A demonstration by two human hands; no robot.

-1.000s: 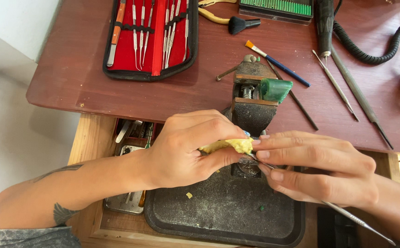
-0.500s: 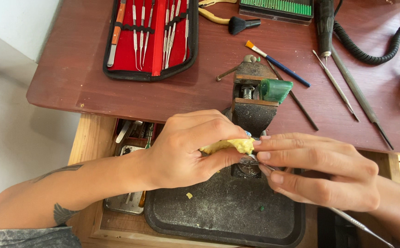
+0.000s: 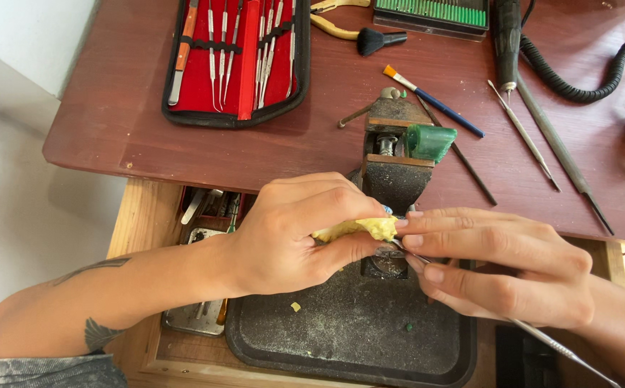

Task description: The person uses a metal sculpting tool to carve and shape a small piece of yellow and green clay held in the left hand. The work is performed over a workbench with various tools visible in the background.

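A yellow wax lump (image 3: 359, 228) is pinched in the left hand (image 3: 291, 230) just near of the small bench vise (image 3: 393, 162), over the dark tray (image 3: 341, 338); a thin metal carving tool (image 3: 542, 339) is gripped in the right hand (image 3: 503, 266) and set against it. Few shavings lie below, so shaping is judged early

Vise (image 3: 396, 162) blocks straight ahead; bare tabletop (image 3: 133, 129) left of it open; dark tray (image 3: 341, 338) below free.

The right hand (image 3: 499, 269) sits slightly lower over the dark tray (image 3: 348, 345) than a second ago, and its thin metal tool (image 3: 542, 338) now slants nearer the tray's right edge. The left hand's (image 3: 291, 230) pinch on the yellow lump (image 3: 359, 228) tightens barely.
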